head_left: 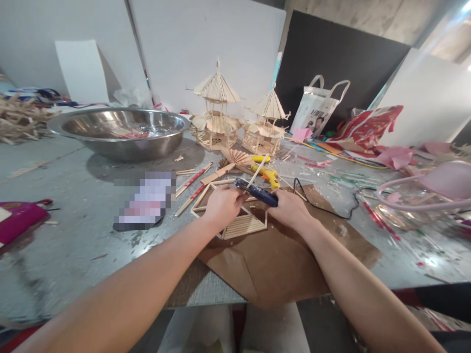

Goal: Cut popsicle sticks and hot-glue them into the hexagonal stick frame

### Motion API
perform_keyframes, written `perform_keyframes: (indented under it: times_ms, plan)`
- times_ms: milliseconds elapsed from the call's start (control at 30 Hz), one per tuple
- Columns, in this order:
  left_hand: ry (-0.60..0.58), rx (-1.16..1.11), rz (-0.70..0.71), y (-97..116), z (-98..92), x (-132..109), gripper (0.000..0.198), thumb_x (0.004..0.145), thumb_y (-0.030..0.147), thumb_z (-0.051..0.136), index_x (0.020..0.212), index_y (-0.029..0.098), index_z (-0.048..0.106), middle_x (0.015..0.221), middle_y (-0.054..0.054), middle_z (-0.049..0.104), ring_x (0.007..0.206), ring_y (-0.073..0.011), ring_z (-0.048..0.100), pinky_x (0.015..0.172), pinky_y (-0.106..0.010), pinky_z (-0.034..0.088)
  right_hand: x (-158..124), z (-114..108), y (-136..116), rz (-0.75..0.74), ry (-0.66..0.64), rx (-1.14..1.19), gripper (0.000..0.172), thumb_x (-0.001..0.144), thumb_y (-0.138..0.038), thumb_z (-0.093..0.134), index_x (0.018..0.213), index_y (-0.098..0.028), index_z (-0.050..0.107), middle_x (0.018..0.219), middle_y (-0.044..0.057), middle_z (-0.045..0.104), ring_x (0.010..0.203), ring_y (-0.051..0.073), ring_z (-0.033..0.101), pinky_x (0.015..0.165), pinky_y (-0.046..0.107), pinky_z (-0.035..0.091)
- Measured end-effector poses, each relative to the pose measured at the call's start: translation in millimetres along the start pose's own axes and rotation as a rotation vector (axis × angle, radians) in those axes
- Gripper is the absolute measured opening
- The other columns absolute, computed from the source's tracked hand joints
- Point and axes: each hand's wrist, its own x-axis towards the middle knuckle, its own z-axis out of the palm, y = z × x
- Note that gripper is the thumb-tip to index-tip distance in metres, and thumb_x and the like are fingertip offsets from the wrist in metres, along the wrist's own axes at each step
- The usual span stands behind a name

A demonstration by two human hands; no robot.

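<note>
My right hand [290, 208] is closed round the handle of a blue glue gun [257, 192] with a pale glue stick slanting up out of its back. Its nozzle end points left, close to my left hand [222, 206]. My left hand is closed, fingers curled down onto a flat frame of wooden sticks [241, 223] that lies on brown paper [279, 255]. What the left fingers pinch is hidden. A black cord [324, 208] runs right from near the gun.
A big steel bowl [121, 132] stands at the back left. Two stick pagoda models [217, 115] [267, 122] stand behind the work. A yellow glue gun [267, 175], a stick fan, loose sticks, bags, a pink-rimmed glass bowl [419, 201] and a magenta pouch [18, 218] lie around.
</note>
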Motion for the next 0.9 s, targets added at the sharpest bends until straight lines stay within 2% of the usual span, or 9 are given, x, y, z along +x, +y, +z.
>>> perform_keyframes:
  times_ms: [100,433,633,900]
  plan:
    - [0.000,-0.002,0.000,0.8,-0.5,0.1,0.039,0.081,0.037,0.033,0.076,0.017,0.067,0.066,-0.008,0.060,0.069,-0.0192,0.056,0.063,-0.028,0.038,1.2,1.8,-0.4,-0.002,0.011,-0.019,0.024,0.067,-0.034,0.047,0.084,-0.019,0.054,0.083,0.007,0.063,0.077,0.021,0.058,0.061,0.027,0.037]
    - [0.003,-0.013,-0.014,1.9,-1.3,0.0,0.038,0.081,0.035,0.033,0.075,0.017,0.067,0.064,-0.007,0.060,0.068,-0.0182,0.055,0.065,-0.028,0.038,-1.0,-2.3,-5.3,0.066,0.004,-0.056,0.034,0.067,-0.042,0.048,0.091,-0.019,0.056,0.085,0.008,0.064,0.081,0.022,0.058,0.065,0.028,0.039]
    - [0.000,-0.012,-0.028,2.8,-0.5,0.4,0.036,0.081,0.034,0.036,0.070,0.017,0.066,0.062,-0.007,0.060,0.068,-0.0186,0.055,0.066,-0.028,0.037,0.8,1.5,-3.7,0.064,0.018,-0.074,0.036,0.068,-0.044,0.045,0.090,-0.019,0.057,0.084,0.009,0.064,0.079,0.023,0.059,0.064,0.030,0.041]
    - [-0.011,-0.110,-0.070,2.5,-4.2,1.3,0.033,0.079,0.033,0.038,0.058,0.017,0.058,0.056,-0.004,0.055,0.063,-0.0160,0.050,0.061,-0.026,0.034,3.3,-3.4,-1.8,0.172,0.013,-0.097,0.035,0.070,-0.043,0.041,0.091,-0.020,0.057,0.085,0.010,0.063,0.082,0.026,0.058,0.066,0.034,0.041]
